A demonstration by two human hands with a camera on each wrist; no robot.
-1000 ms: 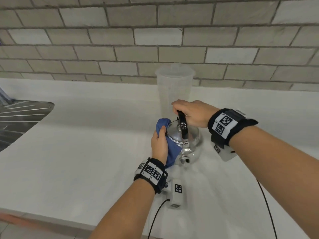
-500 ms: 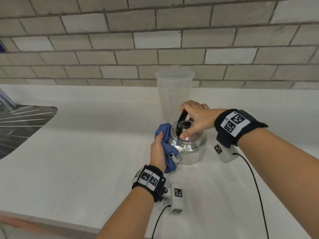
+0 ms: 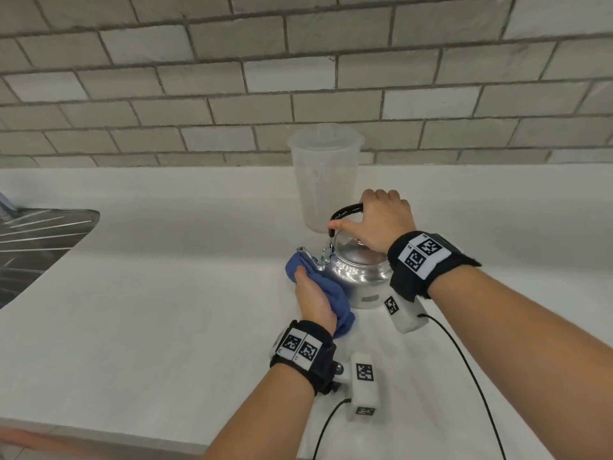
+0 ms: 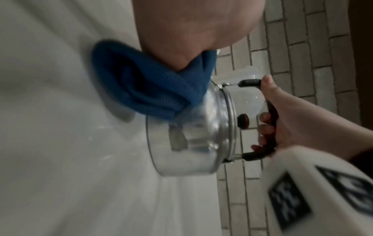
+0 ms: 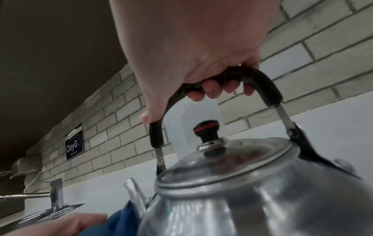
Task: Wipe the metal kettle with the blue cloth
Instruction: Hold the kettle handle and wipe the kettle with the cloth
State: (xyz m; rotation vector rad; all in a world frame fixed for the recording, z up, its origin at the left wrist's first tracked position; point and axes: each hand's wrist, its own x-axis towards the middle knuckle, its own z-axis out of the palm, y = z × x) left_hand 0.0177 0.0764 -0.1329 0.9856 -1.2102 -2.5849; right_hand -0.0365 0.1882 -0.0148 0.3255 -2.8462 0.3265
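A shiny metal kettle (image 3: 360, 275) (image 4: 193, 143) (image 5: 252, 199) stands on the white counter (image 3: 149, 310), spout pointing left. My right hand (image 3: 378, 222) (image 5: 201, 71) grips its black handle (image 3: 346, 210) (image 4: 270, 111) (image 5: 262, 83) from above, fingers curled round it. My left hand (image 3: 313, 300) (image 4: 191, 32) holds the bunched blue cloth (image 3: 331, 298) (image 4: 153, 89) (image 5: 119, 223) against the kettle's left side, just under the spout (image 3: 308, 257). The lid knob (image 5: 207, 129) is black with a red ring.
A tall translucent plastic jug (image 3: 326, 174) stands right behind the kettle against the brick wall (image 3: 298, 78). A steel sink drainer (image 3: 36, 240) lies at the far left, with a tap (image 5: 54, 196) by it. Cables (image 3: 464, 376) trail from my wrist units over the counter.
The kettle has been turned so its spout, earlier toward me, now points left. My right hand has shifted along the handle; my left hand has slid the cloth round the kettle's side toward me.
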